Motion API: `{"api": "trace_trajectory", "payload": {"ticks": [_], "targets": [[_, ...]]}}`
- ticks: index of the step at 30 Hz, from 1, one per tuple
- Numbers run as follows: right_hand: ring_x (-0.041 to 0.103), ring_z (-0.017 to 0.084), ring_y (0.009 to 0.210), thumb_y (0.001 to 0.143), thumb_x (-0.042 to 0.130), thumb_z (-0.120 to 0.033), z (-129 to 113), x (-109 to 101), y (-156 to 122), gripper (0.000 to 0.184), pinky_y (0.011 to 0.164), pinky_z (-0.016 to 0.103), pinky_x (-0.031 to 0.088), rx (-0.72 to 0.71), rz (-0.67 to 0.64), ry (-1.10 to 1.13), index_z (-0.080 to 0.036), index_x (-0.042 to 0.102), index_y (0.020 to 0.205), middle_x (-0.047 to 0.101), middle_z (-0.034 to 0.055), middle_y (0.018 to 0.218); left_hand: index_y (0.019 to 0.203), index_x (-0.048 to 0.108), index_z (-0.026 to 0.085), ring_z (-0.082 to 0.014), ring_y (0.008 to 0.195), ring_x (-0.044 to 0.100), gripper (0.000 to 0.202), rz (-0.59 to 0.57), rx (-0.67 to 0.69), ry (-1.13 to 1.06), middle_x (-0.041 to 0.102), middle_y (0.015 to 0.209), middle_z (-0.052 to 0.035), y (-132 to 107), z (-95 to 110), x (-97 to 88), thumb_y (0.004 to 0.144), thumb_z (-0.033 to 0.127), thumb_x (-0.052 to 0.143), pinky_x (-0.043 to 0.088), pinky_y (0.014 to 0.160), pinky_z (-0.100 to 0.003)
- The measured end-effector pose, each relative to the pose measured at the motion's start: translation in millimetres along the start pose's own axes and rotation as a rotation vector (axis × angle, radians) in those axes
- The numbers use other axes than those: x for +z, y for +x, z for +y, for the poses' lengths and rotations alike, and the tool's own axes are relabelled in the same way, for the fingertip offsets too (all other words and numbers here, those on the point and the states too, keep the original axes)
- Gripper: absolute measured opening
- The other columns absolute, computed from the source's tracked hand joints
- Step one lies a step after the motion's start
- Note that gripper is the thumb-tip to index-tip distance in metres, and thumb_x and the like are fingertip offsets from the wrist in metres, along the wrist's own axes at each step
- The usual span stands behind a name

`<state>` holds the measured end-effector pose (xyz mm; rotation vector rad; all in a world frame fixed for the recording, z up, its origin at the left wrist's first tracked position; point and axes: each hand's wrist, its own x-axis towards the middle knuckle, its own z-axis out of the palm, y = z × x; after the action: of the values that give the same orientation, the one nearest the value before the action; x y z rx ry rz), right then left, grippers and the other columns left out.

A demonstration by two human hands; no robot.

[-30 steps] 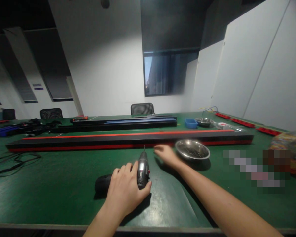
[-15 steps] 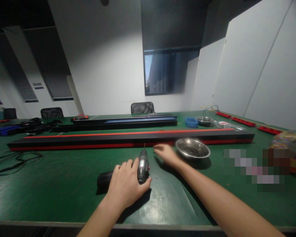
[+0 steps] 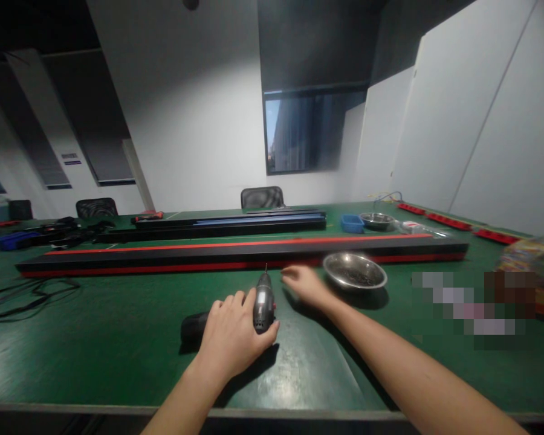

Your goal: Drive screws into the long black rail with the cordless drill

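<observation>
A dark cordless drill (image 3: 263,307) lies on its side, its thin bit pointing away from me. My left hand (image 3: 231,329) is wrapped round it from above, with the handle end showing at the hand's left. To the right of the bit is my right hand (image 3: 306,284), low over the table, its fingers bent and drawn together. Whether they pinch something small is hidden. Beside my right wrist stands a shiny metal bowl (image 3: 354,263) with small dark pieces, too small to name, at its bottom. Just beyond both hands lies a long black and red bar (image 3: 199,255).
More long black bars (image 3: 236,227) lie behind. A blue basket (image 3: 352,223) and a second metal bowl (image 3: 377,220) stand at the back right. Dark cables (image 3: 22,299) lie on the left of the green table (image 3: 118,356). Red power strips (image 3: 448,221) line the right edge.
Almost nothing differs. The drill's rear end and handle have shifted very slightly under my left hand. The right hand stays by the bit.
</observation>
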<state>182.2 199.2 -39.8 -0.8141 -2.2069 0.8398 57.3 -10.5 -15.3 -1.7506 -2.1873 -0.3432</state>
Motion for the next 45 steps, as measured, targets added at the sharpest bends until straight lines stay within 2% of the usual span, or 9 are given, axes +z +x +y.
{"api": "trace_trajectory", "payload": {"ticks": [9,20,25,29,32,35,38,45], "targets": [[0.072,0.024,0.103,0.088,0.064,-0.019,-7.8,-1.5,-8.5,0.032,0.094,0.031,0.053,-0.054,-0.012,-0.132,-0.008,0.076,0.116,0.076,0.0135,0.114,0.133,0.056,0.027,-0.0313,0.096,0.059,0.059,0.016,0.014,-0.003,0.064,0.106,-0.0082,-0.2,-2.3,1.6,0.09,0.067,0.053,0.037,0.082,-0.042],[0.071,0.022,0.1,0.091,0.063,-0.023,-10.6,-5.0,-13.5,0.029,0.091,0.03,0.052,-0.148,-0.015,-0.233,-0.013,0.076,0.114,0.076,0.012,0.112,0.133,0.056,0.026,-0.0314,0.098,0.059,0.06,0.03,0.026,-0.004,0.065,0.108,-0.0087,-0.3,-1.0,0.8,0.09,0.067,0.054,0.037,0.082,-0.042],[0.068,0.022,0.101,0.092,0.061,-0.023,-17.9,-13.6,-17.8,0.023,0.093,0.032,0.05,-0.254,0.068,-0.373,-0.016,0.075,0.108,0.075,0.0102,0.109,0.132,0.057,0.026,-0.0316,0.098,0.059,0.059,0.05,0.015,-0.003,0.065,0.107,-0.0085,-0.5,-0.1,1.8,0.088,0.066,0.056,0.037,0.083,-0.043],[0.066,0.021,0.094,0.095,0.058,-0.029,-28.0,-30.3,-20.3,0.019,0.084,0.03,0.048,-0.305,0.23,-0.506,-0.018,0.074,0.097,0.073,0.0082,0.1,0.127,0.059,0.026,-0.0311,0.095,0.059,0.053,0.066,0.005,-0.001,0.064,0.103,-0.0079,-1.7,1.1,1.4,0.089,0.064,0.056,0.037,0.083,-0.042],[0.062,0.021,0.085,0.096,0.056,-0.033,-31.5,-46.6,-17.9,0.024,0.077,0.031,0.044,-0.246,0.36,-0.621,-0.018,0.07,0.084,0.071,0.0084,0.089,0.125,0.06,0.026,-0.0307,0.094,0.059,0.052,0.07,0.008,-0.002,0.064,0.101,-0.0078,-2.7,1.6,0.8,0.09,0.063,0.056,0.037,0.082,-0.042],[0.062,0.022,0.083,0.096,0.055,-0.036,-29.1,-62.6,-12.9,0.027,0.076,0.032,0.041,-0.122,0.414,-0.729,-0.018,0.067,0.079,0.071,0.0097,0.088,0.125,0.059,0.025,-0.0305,0.094,0.059,0.052,0.068,0.014,-0.003,0.064,0.101,-0.0079,-3.6,1.8,0.6,0.09,0.064,0.055,0.037,0.082,-0.042],[0.064,0.025,0.089,0.096,0.053,-0.04,-24.0,-76.6,-8.9,0.031,0.081,0.035,0.041,0.04,0.395,-0.809,-0.017,0.071,0.084,0.072,0.0124,0.094,0.125,0.059,0.025,-0.0301,0.093,0.058,0.051,0.063,0.014,-0.009,0.064,0.101,-0.0078,-4.3,1.9,0.5,0.091,0.064,0.054,0.037,0.082,-0.043],[0.069,0.031,0.098,0.097,0.046,-0.04,-10.9,-104.7,-8.3,0.041,0.086,0.038,0.046,0.404,0.227,-0.832,-0.014,0.078,0.099,0.074,0.021,0.104,0.123,0.058,0.024,-0.0292,0.094,0.058,0.05,0.037,0.02,-0.024,0.064,0.102,-0.0087,-4.5,1.6,-2.7,0.092,0.062,0.053,0.038,0.083,-0.042]]}}
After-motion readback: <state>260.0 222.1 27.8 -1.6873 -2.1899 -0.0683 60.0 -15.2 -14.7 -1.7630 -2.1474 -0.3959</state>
